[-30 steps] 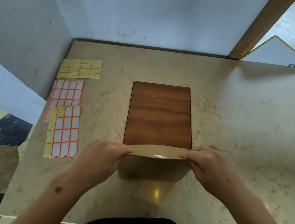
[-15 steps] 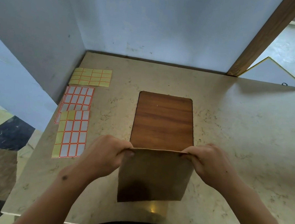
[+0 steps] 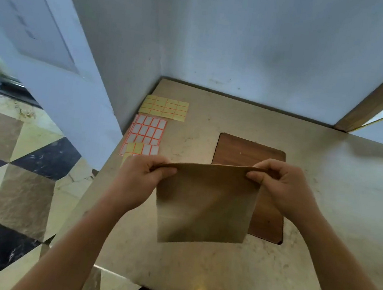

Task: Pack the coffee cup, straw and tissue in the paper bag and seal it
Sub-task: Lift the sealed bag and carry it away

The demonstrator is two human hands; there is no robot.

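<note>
A brown paper bag (image 3: 204, 206) hangs in the air above the marble table (image 3: 322, 209), its top edge folded shut. My left hand (image 3: 143, 177) pinches the bag's top left corner and my right hand (image 3: 281, 187) pinches the top right corner. The bag's front face is plain and slightly tilted. Neither the coffee cup, the straw nor the tissue shows anywhere in view.
A wooden board (image 3: 252, 152) lies on the table behind the bag. Sheets of stickers, yellow (image 3: 165, 107) and white with orange borders (image 3: 147, 130), lie along the table's left edge by the wall. Patterned floor lies off to the left.
Both hands have lifted the bag off the table and hold it higher. The view has swung left and up, showing more wall and floor.
</note>
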